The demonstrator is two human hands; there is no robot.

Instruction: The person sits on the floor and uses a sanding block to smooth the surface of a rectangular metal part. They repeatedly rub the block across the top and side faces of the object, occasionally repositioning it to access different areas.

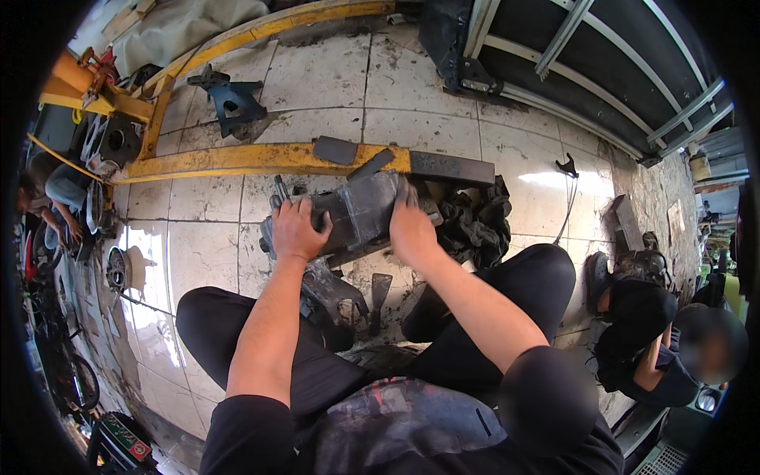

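Note:
A dark grey, boxy metal casing [362, 205] lies tilted in front of me, beside a yellow steel beam. My left hand [298, 228] grips its left end, thumb bent over the near top side. At the right end is my right hand [411, 222], slightly blurred, with its fingers pointing away from me along the edge. Whether it has something thin under the fingers is hidden. Below the casing, between my legs, another dirty metal part [332, 294] rests on the floor. Next to that lies a flat-bladed scraper [380, 300].
The yellow beam [237, 163] runs across beyond the casing, bearing a dark flat sheet [334, 150]. Black crumpled cloth [484, 228] lies right. A blue axle stand [234, 104] stands farther off. One person [638, 332] sits at right, another [65, 196] at far left.

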